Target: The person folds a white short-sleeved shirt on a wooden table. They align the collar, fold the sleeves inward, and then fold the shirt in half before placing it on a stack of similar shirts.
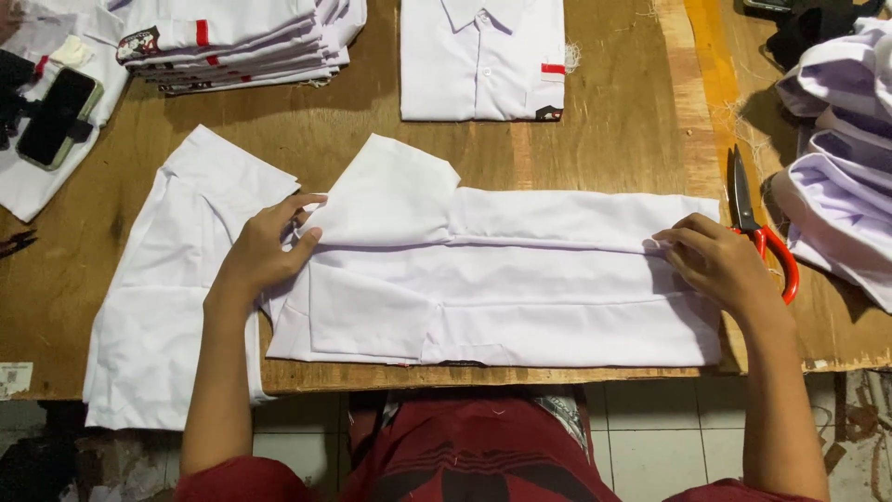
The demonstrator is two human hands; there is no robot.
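A white shirt (520, 297) lies face down and partly folded lengthwise across the wooden table (362, 139), with a short sleeve turned up at its left end. My left hand (265, 249) pinches the folded edge by that sleeve. My right hand (715, 260) pinches the same folded edge at the shirt's right end. Both hands rest on the cloth.
Another white shirt (177, 288) lies flat under my left arm, hanging over the table's front edge. A stack of folded shirts (232, 42) and one folded shirt (483, 60) sit at the back. Red-handled scissors (757, 228) lie right of my right hand, beside a pile of white garments (836, 167). A phone (58, 116) lies far left.
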